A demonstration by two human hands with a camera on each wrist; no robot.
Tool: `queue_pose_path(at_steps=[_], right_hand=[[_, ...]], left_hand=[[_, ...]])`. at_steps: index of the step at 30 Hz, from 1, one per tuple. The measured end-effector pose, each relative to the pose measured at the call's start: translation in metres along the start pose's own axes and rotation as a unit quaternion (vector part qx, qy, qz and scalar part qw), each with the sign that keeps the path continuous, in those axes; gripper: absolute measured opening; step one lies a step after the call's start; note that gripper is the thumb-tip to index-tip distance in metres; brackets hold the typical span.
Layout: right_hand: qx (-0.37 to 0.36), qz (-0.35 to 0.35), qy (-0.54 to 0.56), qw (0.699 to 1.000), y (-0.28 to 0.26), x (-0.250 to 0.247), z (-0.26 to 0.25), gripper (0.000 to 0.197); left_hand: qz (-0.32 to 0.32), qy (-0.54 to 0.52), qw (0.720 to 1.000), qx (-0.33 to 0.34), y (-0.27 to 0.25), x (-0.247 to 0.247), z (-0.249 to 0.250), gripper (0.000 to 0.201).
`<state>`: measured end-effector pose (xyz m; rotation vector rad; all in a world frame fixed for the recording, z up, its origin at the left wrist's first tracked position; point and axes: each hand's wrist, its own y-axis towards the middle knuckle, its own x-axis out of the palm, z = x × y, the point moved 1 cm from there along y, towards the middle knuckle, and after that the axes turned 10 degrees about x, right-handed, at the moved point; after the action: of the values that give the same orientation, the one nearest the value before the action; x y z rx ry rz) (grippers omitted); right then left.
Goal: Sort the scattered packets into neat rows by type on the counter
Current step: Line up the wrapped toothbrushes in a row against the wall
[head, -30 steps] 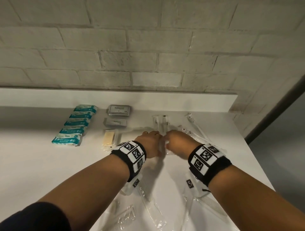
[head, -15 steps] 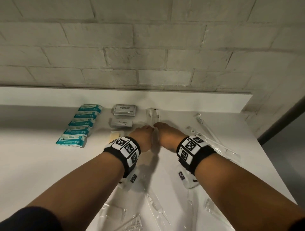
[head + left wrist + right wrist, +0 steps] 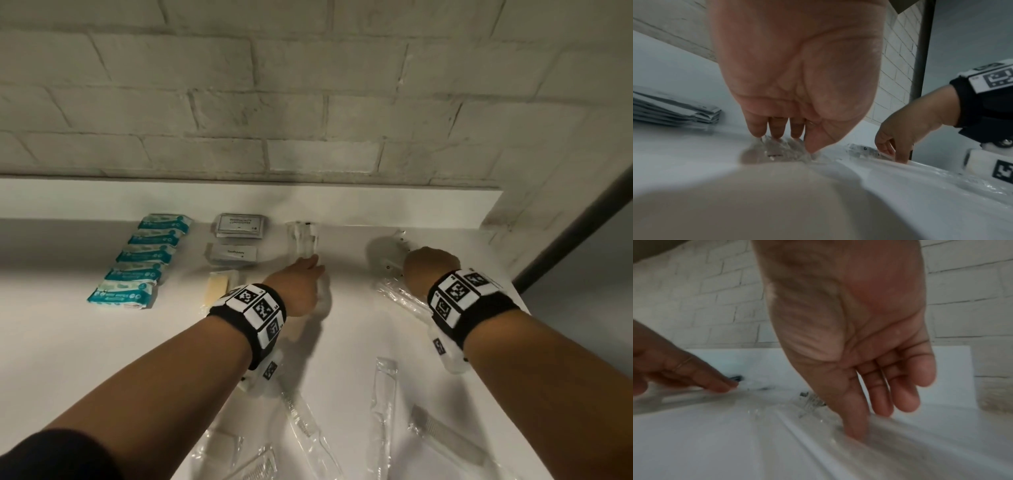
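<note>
My left hand (image 3: 312,263) reaches to the back of the white counter (image 3: 102,342). Its straight fingers (image 3: 777,131) press down on a clear plastic packet (image 3: 303,240) lying beside the backsplash, right of the grey sachets. My right hand (image 3: 430,267) is further right, fingers straight. Its index fingertip (image 3: 855,430) touches a long clear packet (image 3: 900,443) in a loose cluster (image 3: 394,260); neither hand grips anything. Teal wipe packets (image 3: 137,260) form a row at the left. Grey sachets (image 3: 239,226), a toothpaste sachet (image 3: 233,255) and a yellowish packet (image 3: 217,291) form a second row.
Several long clear packets lie scattered near the front edge (image 3: 305,421), (image 3: 385,394), (image 3: 445,435), with a comb packet (image 3: 253,469). A white backsplash (image 3: 376,205) and brick wall close the back. The counter ends at the right by a dark post (image 3: 565,240).
Both hands carried the clear packet back toward the backsplash. The right hand then left it and moved right to the loose clear packets, while the left stayed on it.
</note>
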<state>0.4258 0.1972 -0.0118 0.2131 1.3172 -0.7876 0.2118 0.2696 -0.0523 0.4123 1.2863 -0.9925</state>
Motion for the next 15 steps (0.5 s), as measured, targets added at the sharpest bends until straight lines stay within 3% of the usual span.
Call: queue_pose_path(at_steps=[3, 7, 9, 11, 13, 15], right_hand=[[-0.003, 0.011, 0.035, 0.999, 0.006, -0.006, -0.001, 0.028], [-0.052, 0.055, 0.177, 0.981, 0.012, -0.033, -0.018, 0.034], [-0.077, 0.065, 0.237, 0.966, 0.009, -0.039, -0.035, 0.050], [-0.095, 0.021, 0.279, 0.955, 0.004, -0.038, -0.054, 0.071], [-0.115, -0.013, 0.269, 0.956, 0.000, -0.033, -0.066, 0.074], [-0.142, 0.003, 0.193, 0.971, -0.004, -0.028, -0.068, 0.059]], left_hand=[[-0.009, 0.004, 1.000, -0.001, 0.000, -0.003, 0.000, 0.063], [-0.019, 0.009, 1.000, -0.003, 0.001, -0.002, -0.005, 0.062], [-0.023, 0.012, 1.000, 0.000, 0.001, -0.001, -0.006, 0.062], [-0.010, 0.008, 1.000, 0.000, 0.000, -0.001, -0.006, 0.062], [-0.001, 0.004, 1.000, 0.002, 0.000, -0.002, -0.006, 0.062], [-0.008, 0.003, 1.000, 0.006, -0.001, -0.004, -0.006, 0.065]])
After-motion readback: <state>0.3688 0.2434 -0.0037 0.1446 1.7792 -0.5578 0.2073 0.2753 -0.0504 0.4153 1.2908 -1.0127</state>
